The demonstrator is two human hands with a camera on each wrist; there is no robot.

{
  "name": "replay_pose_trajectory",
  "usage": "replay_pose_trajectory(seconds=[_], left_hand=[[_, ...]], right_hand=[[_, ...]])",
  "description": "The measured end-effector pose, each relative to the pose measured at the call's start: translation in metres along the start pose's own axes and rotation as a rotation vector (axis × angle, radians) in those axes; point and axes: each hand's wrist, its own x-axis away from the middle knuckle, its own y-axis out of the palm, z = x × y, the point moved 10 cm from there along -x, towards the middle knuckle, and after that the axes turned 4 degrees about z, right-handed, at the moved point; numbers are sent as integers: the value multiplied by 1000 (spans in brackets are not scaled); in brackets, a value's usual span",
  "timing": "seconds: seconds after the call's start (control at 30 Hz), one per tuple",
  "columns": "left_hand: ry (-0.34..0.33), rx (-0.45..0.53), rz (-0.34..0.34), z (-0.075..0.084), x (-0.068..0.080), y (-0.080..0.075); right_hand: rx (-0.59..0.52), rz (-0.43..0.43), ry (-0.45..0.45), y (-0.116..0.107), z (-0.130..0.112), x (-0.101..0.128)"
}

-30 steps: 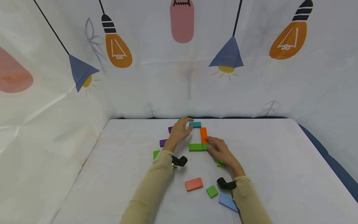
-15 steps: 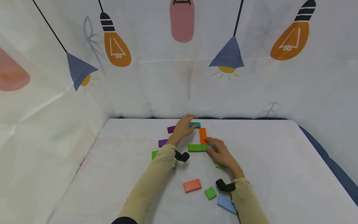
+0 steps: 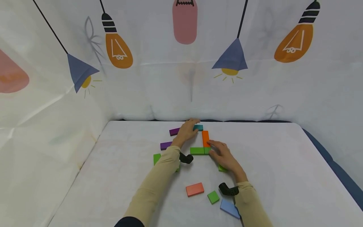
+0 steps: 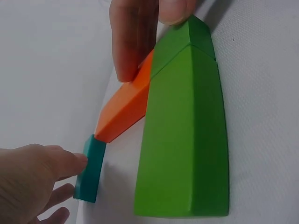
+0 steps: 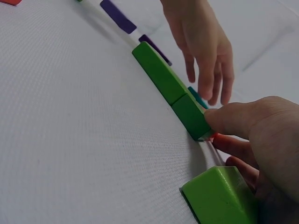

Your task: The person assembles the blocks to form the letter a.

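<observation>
Left hand has crept forward since 1.0 s ago, relaxed fingers now touching the teal block, lying crosswise just beyond the orange block's far end on the counter; right hand, straight-fingered, presses orange and green block.

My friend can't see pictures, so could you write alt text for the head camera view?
Two hands work on flat coloured blocks on a white table: the left hand touches a teal block, the right hand rests fingers on an orange block beside a green block.
</observation>
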Motion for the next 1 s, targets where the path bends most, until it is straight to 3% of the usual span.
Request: replay_pose_trajectory(seconds=[0.57, 1.0], left_hand=[[-8, -54, -5, -3, -6, 12], [-20, -130, -18, -2, -11, 14]], right_hand=[[-12, 4, 6, 0, 1, 2], [-11, 35, -59, -2, -1, 0]])
